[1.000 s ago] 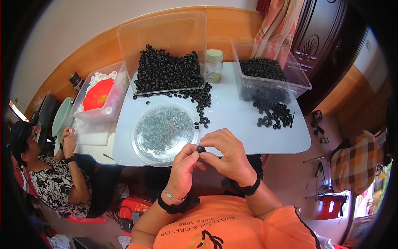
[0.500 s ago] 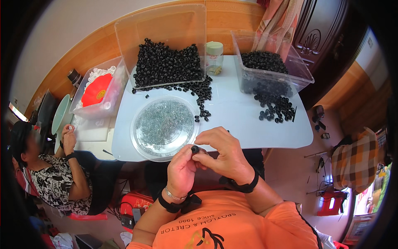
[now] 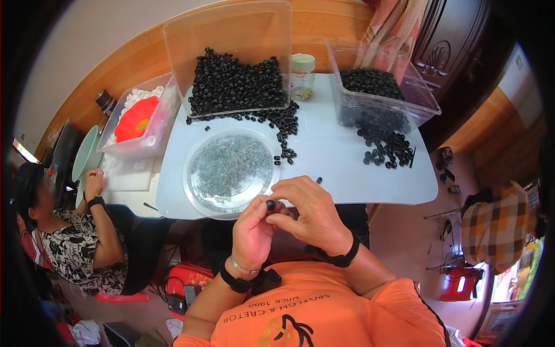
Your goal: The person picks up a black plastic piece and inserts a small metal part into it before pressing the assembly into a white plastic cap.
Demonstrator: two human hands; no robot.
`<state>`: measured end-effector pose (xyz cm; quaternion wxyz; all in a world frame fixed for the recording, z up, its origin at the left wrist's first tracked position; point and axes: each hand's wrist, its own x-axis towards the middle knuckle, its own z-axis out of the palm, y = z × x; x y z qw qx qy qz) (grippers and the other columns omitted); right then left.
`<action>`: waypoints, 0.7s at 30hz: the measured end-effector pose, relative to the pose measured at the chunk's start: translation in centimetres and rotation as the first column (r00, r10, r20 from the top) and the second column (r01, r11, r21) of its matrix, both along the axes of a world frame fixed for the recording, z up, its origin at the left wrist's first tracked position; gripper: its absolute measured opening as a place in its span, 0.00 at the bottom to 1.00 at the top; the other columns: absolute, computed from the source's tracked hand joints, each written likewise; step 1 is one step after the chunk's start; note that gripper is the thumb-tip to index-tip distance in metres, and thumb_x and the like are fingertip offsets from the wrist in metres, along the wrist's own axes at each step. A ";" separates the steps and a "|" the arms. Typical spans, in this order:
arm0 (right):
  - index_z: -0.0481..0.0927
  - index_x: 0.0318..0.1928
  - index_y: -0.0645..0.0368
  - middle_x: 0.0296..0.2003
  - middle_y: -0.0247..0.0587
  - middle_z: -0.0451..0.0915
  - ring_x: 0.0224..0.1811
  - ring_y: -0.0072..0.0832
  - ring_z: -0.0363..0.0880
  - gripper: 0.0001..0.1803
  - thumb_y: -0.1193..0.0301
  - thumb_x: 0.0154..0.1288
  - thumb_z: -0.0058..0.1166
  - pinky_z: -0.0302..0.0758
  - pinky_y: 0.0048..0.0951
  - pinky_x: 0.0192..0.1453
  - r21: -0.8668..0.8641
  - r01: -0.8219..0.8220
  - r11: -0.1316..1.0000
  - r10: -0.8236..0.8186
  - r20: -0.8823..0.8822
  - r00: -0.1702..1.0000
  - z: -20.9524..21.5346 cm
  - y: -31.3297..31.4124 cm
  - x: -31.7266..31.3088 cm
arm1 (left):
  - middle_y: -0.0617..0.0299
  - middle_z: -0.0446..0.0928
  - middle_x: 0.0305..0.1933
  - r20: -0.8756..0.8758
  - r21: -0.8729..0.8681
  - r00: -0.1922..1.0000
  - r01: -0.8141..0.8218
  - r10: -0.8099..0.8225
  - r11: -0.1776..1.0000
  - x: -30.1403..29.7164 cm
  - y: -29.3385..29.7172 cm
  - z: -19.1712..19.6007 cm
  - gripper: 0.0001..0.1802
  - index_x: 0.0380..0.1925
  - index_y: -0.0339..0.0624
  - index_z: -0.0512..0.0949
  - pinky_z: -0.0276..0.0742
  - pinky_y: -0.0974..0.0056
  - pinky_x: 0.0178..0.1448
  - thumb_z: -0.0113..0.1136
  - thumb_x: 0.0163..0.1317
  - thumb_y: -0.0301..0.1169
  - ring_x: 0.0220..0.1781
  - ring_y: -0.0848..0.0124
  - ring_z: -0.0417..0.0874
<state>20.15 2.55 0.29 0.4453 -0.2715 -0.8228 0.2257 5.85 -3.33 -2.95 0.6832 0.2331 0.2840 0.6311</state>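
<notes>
Just past the near table edge, my left hand pinches a small black round part at its fingertips. Meeting it from the right is my right hand, its thumb and fingers bent close around the same spot. Those right fingertips are partly hidden, so what they grip is not plain. Directly beyond my left hand lies a round clear dish full of tiny clear pieces. One loose black piece rests on the table beyond my right hand.
A tipped clear bin spills black ring-shaped parts onto the white table. Another clear bin with black parts stands far right, near a loose pile. A lidded jar stands between. A person works at left.
The view has shifted slightly, so the table sits a little higher in it. The black part has turned a little between my fingers. The loose piece beyond my right hand now shows more fully.
</notes>
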 end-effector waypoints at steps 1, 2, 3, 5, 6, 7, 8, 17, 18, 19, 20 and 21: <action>0.82 0.41 0.57 0.40 0.39 0.82 0.41 0.38 0.79 0.16 0.73 0.48 0.67 0.77 0.34 0.43 0.000 -0.001 1.000 0.001 0.000 1.000 -0.2 0.0 -0.1 | 0.59 0.75 0.40 0.000 0.000 1.000 -0.001 0.001 1.000 0.0 0.0 -0.2 0.15 0.46 0.35 0.72 0.72 0.64 0.49 0.40 0.73 0.34 0.43 0.70 0.77; 0.82 0.40 0.57 0.40 0.39 0.82 0.41 0.39 0.79 0.16 0.74 0.47 0.68 0.77 0.34 0.43 0.024 0.006 1.000 -0.006 0.016 1.000 -0.4 0.1 -0.1 | 0.58 0.75 0.41 -0.022 -0.013 1.000 0.000 0.000 1.000 -0.1 0.0 -0.6 0.16 0.47 0.35 0.72 0.75 0.62 0.45 0.40 0.73 0.36 0.41 0.68 0.77; 0.81 0.39 0.57 0.40 0.40 0.82 0.41 0.39 0.79 0.16 0.74 0.47 0.68 0.77 0.35 0.43 0.048 0.013 0.999 -0.015 0.033 0.999 -0.5 0.1 -0.2 | 0.56 0.75 0.41 -0.044 -0.026 0.999 0.002 -0.003 1.000 -0.1 0.0 -0.9 0.17 0.48 0.36 0.71 0.77 0.60 0.40 0.40 0.72 0.37 0.39 0.65 0.78; 0.82 0.40 0.57 0.40 0.39 0.82 0.41 0.39 0.79 0.15 0.75 0.48 0.67 0.77 0.35 0.43 0.047 -0.011 0.999 0.008 0.048 0.999 -0.5 0.1 -0.1 | 0.56 0.76 0.41 -0.075 -0.029 0.997 0.007 -0.009 1.000 -0.4 -0.2 -1.0 0.17 0.48 0.36 0.71 0.77 0.60 0.41 0.40 0.72 0.37 0.39 0.66 0.79; 0.82 0.40 0.57 0.39 0.39 0.82 0.41 0.39 0.79 0.15 0.75 0.49 0.66 0.77 0.35 0.44 0.048 -0.033 0.998 0.030 0.064 0.997 -0.4 0.2 0.0 | 0.56 0.76 0.41 -0.105 -0.031 0.994 0.014 -0.017 0.999 -0.5 -0.2 -1.0 0.17 0.48 0.35 0.71 0.76 0.60 0.41 0.40 0.72 0.37 0.39 0.66 0.79; 0.82 0.40 0.57 0.39 0.39 0.82 0.41 0.39 0.79 0.15 0.75 0.49 0.66 0.77 0.35 0.44 0.048 -0.035 0.998 0.032 0.066 0.997 -0.3 0.2 0.1 | 0.56 0.76 0.41 -0.102 -0.030 0.995 0.012 -0.015 0.999 -0.6 -0.3 -0.9 0.17 0.48 0.35 0.71 0.76 0.60 0.41 0.40 0.72 0.37 0.39 0.66 0.79; 0.82 0.41 0.57 0.39 0.38 0.82 0.42 0.38 0.78 0.15 0.75 0.50 0.65 0.77 0.34 0.45 0.034 -0.071 0.997 0.068 0.095 0.993 -0.1 0.2 0.2 | 0.59 0.76 0.41 -0.124 -0.030 0.992 0.029 -0.032 0.999 -0.7 -0.5 -0.7 0.15 0.46 0.36 0.72 0.75 0.63 0.45 0.42 0.71 0.35 0.41 0.69 0.78; 0.83 0.40 0.58 0.39 0.37 0.81 0.44 0.38 0.77 0.10 0.74 0.57 0.61 0.76 0.35 0.48 -0.100 -0.341 0.935 0.354 0.193 0.915 0.7 0.8 -1.1 | 0.61 0.78 0.38 -0.213 -0.016 0.970 0.116 -0.117 0.993 -3.9 -2.7 -1.6 0.12 0.41 0.36 0.75 0.74 0.69 0.46 0.49 0.66 0.33 0.41 0.71 0.80; 0.83 0.39 0.58 0.38 0.38 0.81 0.43 0.39 0.77 0.08 0.75 0.57 0.61 0.75 0.35 0.47 -0.106 -0.376 0.921 0.389 0.174 0.905 0.8 1.1 -1.6 | 0.61 0.78 0.38 -0.231 -0.009 0.967 0.112 -0.111 0.994 -4.4 -3.0 -1.7 0.11 0.40 0.36 0.75 0.74 0.69 0.46 0.49 0.66 0.33 0.41 0.71 0.80; 0.83 0.39 0.58 0.38 0.38 0.81 0.43 0.39 0.77 0.08 0.75 0.57 0.61 0.75 0.35 0.47 -0.108 -0.383 0.917 0.397 0.179 0.900 0.9 1.6 -2.1 | 0.61 0.78 0.38 -0.225 -0.008 0.969 0.103 -0.102 0.995 -4.9 -3.3 -2.0 0.11 0.40 0.36 0.75 0.74 0.69 0.46 0.49 0.66 0.33 0.41 0.71 0.80; 0.83 0.38 0.58 0.36 0.39 0.81 0.42 0.39 0.77 0.07 0.75 0.57 0.60 0.75 0.35 0.46 -0.108 -0.270 0.957 0.287 0.212 0.934 0.9 2.3 -2.6 | 0.60 0.78 0.37 -0.238 0.010 0.969 0.078 -0.073 0.997 -5.4 -3.5 -2.4 0.12 0.39 0.36 0.75 0.74 0.69 0.45 0.49 0.67 0.34 0.41 0.71 0.81; 0.83 0.37 0.59 0.34 0.40 0.82 0.40 0.40 0.78 0.06 0.75 0.58 0.60 0.75 0.35 0.45 -0.101 -0.153 0.983 0.174 0.245 0.954 0.9 3.0 -3.2 | 0.60 0.78 0.37 -0.250 0.029 0.967 0.052 -0.043 0.998 -5.8 -3.7 -2.7 0.12 0.39 0.36 0.75 0.74 0.69 0.45 0.49 0.67 0.34 0.41 0.70 0.81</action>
